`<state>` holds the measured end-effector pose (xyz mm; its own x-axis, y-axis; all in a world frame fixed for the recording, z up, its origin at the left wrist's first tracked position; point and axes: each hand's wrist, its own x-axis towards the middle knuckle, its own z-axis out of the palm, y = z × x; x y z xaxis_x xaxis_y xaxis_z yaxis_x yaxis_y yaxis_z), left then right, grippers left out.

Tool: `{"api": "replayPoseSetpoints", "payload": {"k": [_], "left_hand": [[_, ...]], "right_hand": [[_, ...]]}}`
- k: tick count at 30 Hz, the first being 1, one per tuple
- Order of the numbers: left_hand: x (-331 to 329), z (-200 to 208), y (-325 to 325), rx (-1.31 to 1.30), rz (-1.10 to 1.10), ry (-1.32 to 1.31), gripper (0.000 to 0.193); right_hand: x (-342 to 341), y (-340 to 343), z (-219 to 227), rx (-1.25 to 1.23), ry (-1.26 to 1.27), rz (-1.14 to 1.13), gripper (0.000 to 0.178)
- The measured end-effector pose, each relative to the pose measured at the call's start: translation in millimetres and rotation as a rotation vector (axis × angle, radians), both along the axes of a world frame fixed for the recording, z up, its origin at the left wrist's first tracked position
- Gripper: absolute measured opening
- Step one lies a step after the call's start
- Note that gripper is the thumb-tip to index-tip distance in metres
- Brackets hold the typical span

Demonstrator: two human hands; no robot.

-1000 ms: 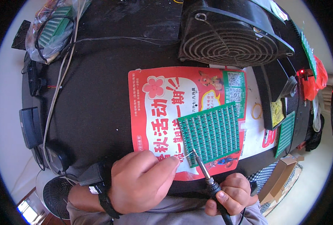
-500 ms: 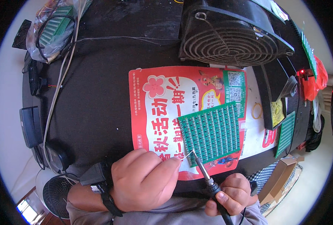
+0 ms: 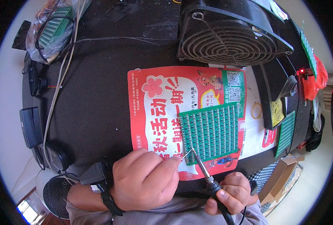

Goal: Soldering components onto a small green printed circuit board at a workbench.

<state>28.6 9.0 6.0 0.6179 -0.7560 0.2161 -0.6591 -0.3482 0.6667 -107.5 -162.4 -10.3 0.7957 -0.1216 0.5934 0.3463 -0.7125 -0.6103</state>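
A green circuit board [image 3: 215, 131] with rows of small parts lies slightly tilted on a red and white printed sheet [image 3: 136, 101]. My right hand [image 3: 232, 193] is wrapped round the handle of a soldering iron [image 3: 207, 175], whose tip meets the board near its front left corner. Pinched in my left hand [image 3: 144, 180] is a thin silvery wire that looks like solder wire [image 3: 186, 154]; its end reaches the iron's tip. Whether the wire touches the tip or the board I cannot tell.
Behind the sheet stands a black fan with a round grille [image 3: 230, 47]. To the right are a black holder with yellow cleaning material [image 3: 277, 112] and another green board [image 3: 285, 135]. Cables [image 3: 56, 93] and a plastic bag of boards [image 3: 54, 33] are on the left.
The board has turned slightly on the sheet. The iron's tip and the wire's end have shifted a little away from me and left. Both hands keep their grip.
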Motion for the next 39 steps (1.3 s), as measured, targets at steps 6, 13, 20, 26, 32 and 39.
{"api": "replayPoseSetpoints", "payload": {"k": [6, 13, 20, 26, 32, 39], "left_hand": [[-2, 1, -3, -0.046, 0.111, 0.048, 0.016], [8, 19, 3, 0.004, 0.192, 0.277, 0.016], [9, 20, 10, -0.124, 0.132, 0.054, 0.019], [4, 4, 4, -0.175, 0.139, 0.048, 0.017], [4, 5, 3, -0.116, 0.089, 0.088, 0.017], [4, 5, 3, -0.083, 0.057, 0.043, 0.019]], "right_hand": [[-6, -8, -13, 0.038, -0.040, 0.083, 0.032], [-5, -9, -4, 0.030, -0.011, 0.100, 0.030], [-3, -13, -5, 0.035, 0.017, 0.150, 0.030], [-7, -9, -5, 0.043, 0.020, 0.104, 0.032], [-12, -10, -5, 0.031, 0.041, 0.077, 0.035], [-11, -12, -5, 0.041, 0.065, 0.096, 0.034]]}}
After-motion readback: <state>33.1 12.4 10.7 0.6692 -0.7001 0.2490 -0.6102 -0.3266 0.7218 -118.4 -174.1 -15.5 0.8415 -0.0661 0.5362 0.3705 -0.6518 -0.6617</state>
